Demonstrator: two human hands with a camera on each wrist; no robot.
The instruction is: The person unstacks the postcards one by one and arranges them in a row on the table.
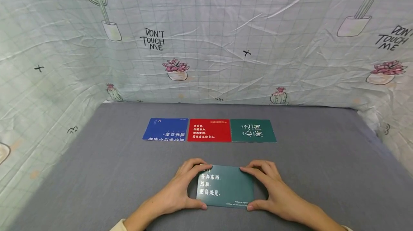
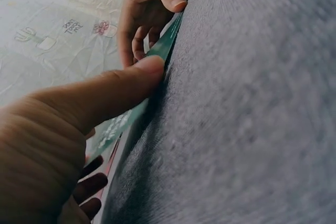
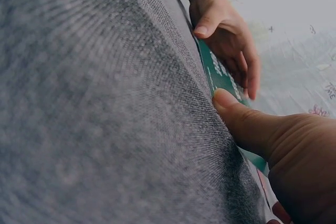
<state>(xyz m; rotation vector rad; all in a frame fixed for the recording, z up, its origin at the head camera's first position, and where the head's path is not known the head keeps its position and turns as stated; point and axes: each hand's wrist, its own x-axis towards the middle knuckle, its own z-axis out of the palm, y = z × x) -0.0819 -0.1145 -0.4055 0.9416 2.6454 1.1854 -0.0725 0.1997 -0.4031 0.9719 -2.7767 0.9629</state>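
A dark green card (image 1: pixel 235 184) with white Chinese writing lies between my two hands near the front of the grey surface. My left hand (image 1: pixel 178 189) grips its left side, thumb at the lower corner and fingertips at the upper one. On the right side my right hand (image 1: pixel 278 192) grips it likewise by its corners. In the left wrist view the green card (image 2: pixel 169 38) appears nearly edge-on, close to the grey cloth. The right wrist view also shows the card (image 3: pixel 226 80), between both thumbs; whether it touches the cloth cannot be told.
Beyond the hands lie three cards in a row, side by side: a blue card (image 1: pixel 166 129), a red card (image 1: pixel 209 130) and another green card (image 1: pixel 253 130). Behind the grey surface (image 1: pixel 106 173) hangs a wrinkled cloth (image 1: pixel 219 55) printed with cacti, which also covers the sides.
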